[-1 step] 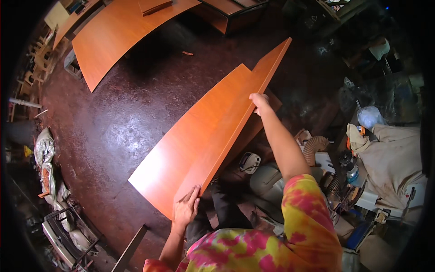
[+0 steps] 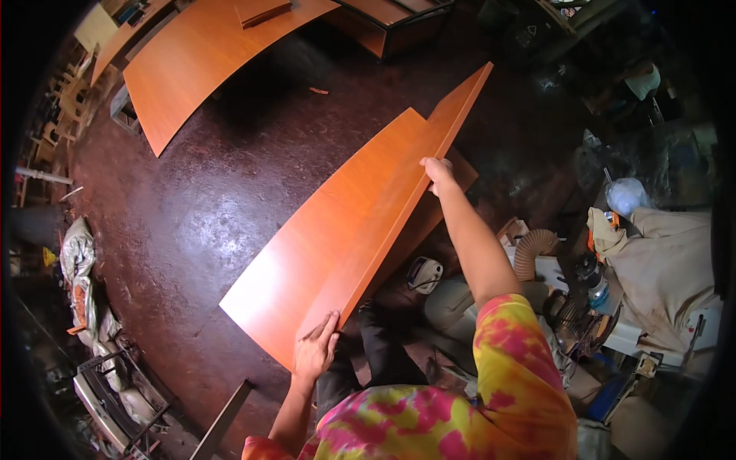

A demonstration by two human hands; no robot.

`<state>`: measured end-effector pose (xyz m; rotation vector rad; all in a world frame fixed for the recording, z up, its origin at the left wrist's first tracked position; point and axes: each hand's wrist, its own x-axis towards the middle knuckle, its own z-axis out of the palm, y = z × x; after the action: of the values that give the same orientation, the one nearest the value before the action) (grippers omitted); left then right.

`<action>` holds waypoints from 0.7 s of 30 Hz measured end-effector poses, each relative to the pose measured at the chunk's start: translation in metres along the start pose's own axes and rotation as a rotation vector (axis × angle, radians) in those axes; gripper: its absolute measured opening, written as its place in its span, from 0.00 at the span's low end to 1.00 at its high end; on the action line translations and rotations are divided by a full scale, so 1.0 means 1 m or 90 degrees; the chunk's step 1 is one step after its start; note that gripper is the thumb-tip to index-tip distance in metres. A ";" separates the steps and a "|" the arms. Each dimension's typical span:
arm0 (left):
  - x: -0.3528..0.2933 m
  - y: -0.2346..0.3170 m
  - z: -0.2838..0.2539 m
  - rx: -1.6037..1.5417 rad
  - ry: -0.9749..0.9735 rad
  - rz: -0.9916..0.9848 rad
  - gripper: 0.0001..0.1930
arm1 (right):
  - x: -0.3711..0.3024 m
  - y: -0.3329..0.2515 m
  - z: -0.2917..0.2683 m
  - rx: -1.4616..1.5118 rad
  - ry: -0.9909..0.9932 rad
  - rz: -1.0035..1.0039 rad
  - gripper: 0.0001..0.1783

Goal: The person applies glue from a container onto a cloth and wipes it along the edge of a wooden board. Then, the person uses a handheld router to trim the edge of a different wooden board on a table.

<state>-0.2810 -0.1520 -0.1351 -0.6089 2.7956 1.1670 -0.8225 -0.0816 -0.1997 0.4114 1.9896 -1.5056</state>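
Note:
A long orange-brown wooden panel [image 2: 399, 201] stands tilted on edge in front of me, running from near my legs to the upper right. Against its left side shows a broad glossy panel surface [image 2: 307, 238] of the same colour; whether the two are joined I cannot tell. My right hand [image 2: 438, 175] is closed over the upper edge, past the panel's middle, with its fingers partly hidden behind. Near the close end, my left hand [image 2: 314, 351] grips the corner, fingers laid along the face.
Another orange-brown tabletop [image 2: 192, 65] stands at the upper left with a small wooden piece [image 2: 264, 14] on it. To the right lie a ribbed hose [image 2: 534, 251], a beige cloth [image 2: 659, 261] and tools. A metal frame [image 2: 123, 399] and wrapped bundle [image 2: 77, 257] lie left.

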 end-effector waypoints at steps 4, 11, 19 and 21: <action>-0.007 -0.004 -0.007 0.009 -0.002 -0.010 0.29 | -0.061 0.021 0.015 -0.001 -0.061 -0.022 0.44; -0.015 -0.015 0.002 0.050 0.059 0.022 0.27 | -0.206 0.160 -0.014 0.165 -0.206 0.015 0.43; -0.016 -0.014 0.009 0.126 0.072 0.095 0.28 | -0.274 0.236 0.074 -0.053 -0.102 -0.282 0.53; -0.020 -0.030 -0.002 0.146 0.061 0.072 0.28 | -0.297 0.209 0.096 -0.138 -0.066 -0.284 0.57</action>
<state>-0.2507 -0.1655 -0.1501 -0.5065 3.0203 0.8333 -0.4470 -0.0757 -0.1882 -0.2119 2.2254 -1.5018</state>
